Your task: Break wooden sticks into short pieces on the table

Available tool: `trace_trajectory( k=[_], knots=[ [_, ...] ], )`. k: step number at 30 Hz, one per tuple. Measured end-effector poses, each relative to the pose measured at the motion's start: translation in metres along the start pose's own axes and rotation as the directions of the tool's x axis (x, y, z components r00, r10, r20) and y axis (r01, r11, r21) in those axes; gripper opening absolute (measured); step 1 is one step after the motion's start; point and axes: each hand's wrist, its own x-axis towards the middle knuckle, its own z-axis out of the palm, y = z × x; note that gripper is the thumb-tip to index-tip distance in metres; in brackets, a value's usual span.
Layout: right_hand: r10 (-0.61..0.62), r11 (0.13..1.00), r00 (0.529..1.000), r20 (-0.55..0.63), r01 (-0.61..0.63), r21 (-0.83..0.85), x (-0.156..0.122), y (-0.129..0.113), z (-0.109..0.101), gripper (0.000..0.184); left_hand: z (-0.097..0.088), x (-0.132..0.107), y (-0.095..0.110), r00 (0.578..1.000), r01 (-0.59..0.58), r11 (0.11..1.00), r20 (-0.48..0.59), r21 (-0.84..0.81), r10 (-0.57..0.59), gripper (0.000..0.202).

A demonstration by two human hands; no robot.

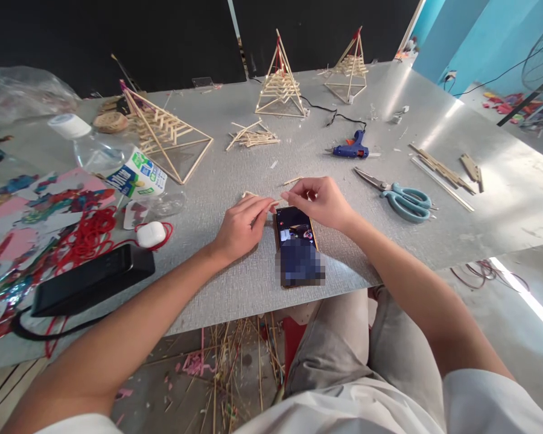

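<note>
My left hand (242,226) rests on the grey table (253,283) with its fingers pinched on one end of a thin wooden stick (259,197). My right hand (321,202) pinches the stick's other end, just above a phone (296,244) that lies screen-up near the table's front edge. A short loose stick (292,180) lies just beyond my right fingers. A small pile of sticks (252,137) sits farther back in the middle.
Three stick pyramids stand at left (167,135), back centre (279,81) and back right (350,63). A blue glue gun (350,147), teal scissors (400,196) and wood strips (443,170) lie right. A water bottle (117,163), red string (88,232), earbud case (151,234) and black speaker (90,280) lie left.
</note>
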Motion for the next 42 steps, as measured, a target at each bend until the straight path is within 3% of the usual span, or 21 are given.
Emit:
trace_trajectory(
  k=[7, 14, 18, 22, 33, 42],
  knots=[
    [0.014, 1.000, 1.000, -0.012, -0.014, 0.004, 0.000, -0.001, -0.002, 0.054, -0.002, 0.001, 0.000, 0.999, 0.031, 0.998, 0.043, -0.062, -0.028, 0.030],
    [-0.007, 1.000, 1.000, -0.018, 0.007, 0.002, 0.000, -0.003, -0.002, 0.054, -0.003, 0.001, 0.007, 0.999, -0.041, 0.986, -0.032, -0.160, 0.036, 0.027],
    [-0.023, 1.000, 1.000, 0.009, 0.023, 0.011, -0.001, -0.004, 0.000, 0.057, -0.002, 0.000, 0.007, 0.998, -0.024, 0.994, -0.067, -0.110, 0.017, 0.007],
    [-0.031, 0.999, 0.999, 0.033, 0.031, 0.019, -0.001, -0.003, 0.001, 0.058, -0.001, 0.001, 0.006, 0.998, 0.014, 0.995, -0.063, -0.099, -0.020, 0.010],
    [0.032, 0.996, 0.999, 0.006, -0.032, 0.078, 0.001, -0.004, -0.002, 0.061, -0.006, 0.002, 0.009, 0.999, -0.034, 0.984, -0.016, -0.172, 0.032, 0.025],
    [0.058, 0.995, 0.998, 0.011, -0.058, 0.081, 0.000, -0.004, -0.002, 0.064, -0.004, 0.000, 0.008, 1.000, 0.005, 0.992, -0.012, -0.122, -0.007, 0.016]
  ],
)
